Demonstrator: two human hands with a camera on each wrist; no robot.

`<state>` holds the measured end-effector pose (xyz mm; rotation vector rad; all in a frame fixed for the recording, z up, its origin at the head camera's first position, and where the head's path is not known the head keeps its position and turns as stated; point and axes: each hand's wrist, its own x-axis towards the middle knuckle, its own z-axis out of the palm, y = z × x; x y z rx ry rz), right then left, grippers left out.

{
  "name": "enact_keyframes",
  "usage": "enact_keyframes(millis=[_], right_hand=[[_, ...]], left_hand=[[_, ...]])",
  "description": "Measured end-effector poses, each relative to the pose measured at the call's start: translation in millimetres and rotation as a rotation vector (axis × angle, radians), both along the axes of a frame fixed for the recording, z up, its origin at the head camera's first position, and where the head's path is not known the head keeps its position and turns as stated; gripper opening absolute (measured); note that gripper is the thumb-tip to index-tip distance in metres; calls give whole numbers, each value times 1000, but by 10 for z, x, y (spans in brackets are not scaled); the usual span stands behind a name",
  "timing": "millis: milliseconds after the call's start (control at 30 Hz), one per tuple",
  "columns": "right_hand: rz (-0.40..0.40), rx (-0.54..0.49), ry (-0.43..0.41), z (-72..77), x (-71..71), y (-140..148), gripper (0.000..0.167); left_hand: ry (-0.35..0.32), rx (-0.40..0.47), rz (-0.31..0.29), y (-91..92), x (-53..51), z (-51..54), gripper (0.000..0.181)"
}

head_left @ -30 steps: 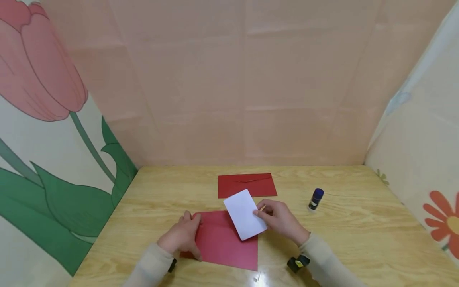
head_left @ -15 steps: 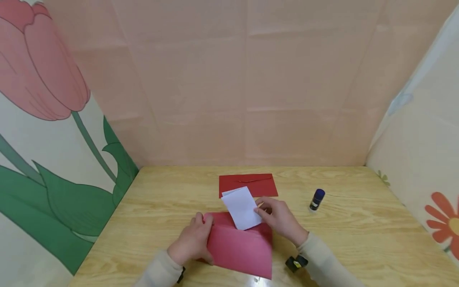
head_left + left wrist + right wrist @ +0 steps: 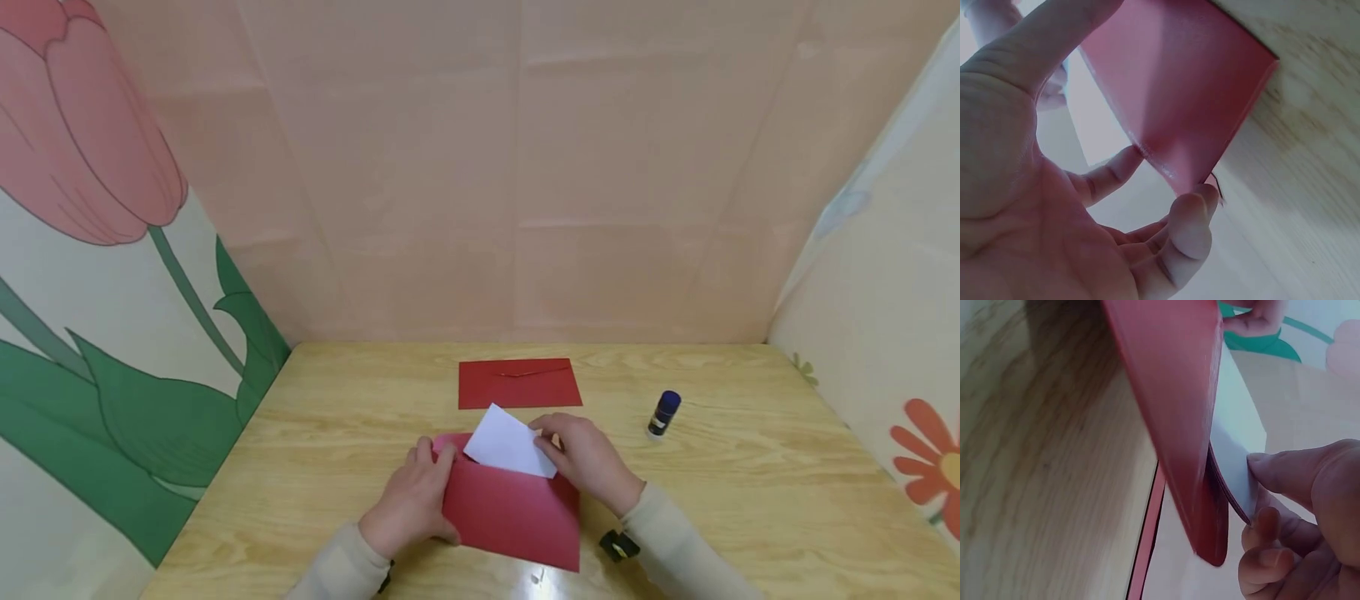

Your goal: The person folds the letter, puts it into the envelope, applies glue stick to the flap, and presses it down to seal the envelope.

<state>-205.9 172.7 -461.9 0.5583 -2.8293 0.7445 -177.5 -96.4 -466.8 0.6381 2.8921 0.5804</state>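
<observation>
Right grip (image 3: 588,460) pinches thin white paper (image 3: 506,446); left grip (image 3: 410,504) holds smooth red envelope (image 3: 517,518).

The near envelope (image 3: 517,517) is over the table (image 3: 352,400), between the left hand (image 3: 412,504) at its left edge and the right hand (image 3: 588,458) at its upper right. Paper (image 3: 506,442) sits partly in its mouth. Behind lies the far envelope (image 3: 517,383); the glue stick (image 3: 663,414) stands to the right, apart from both.
</observation>
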Motion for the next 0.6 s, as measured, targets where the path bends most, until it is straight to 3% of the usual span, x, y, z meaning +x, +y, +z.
enact_keyframes(millis=[333, 467, 600], right_hand=[[62, 33, 43, -37, 7, -15, 14], [76, 39, 47, -37, 5, -11, 17], [99, 31, 29, -26, 4, -9, 19]], left_hand=[[55, 14, 4, 54, 16, -42, 92], [34, 58, 22, 62, 7, -47, 90], [-29, 168, 52, 55, -21, -47, 77]])
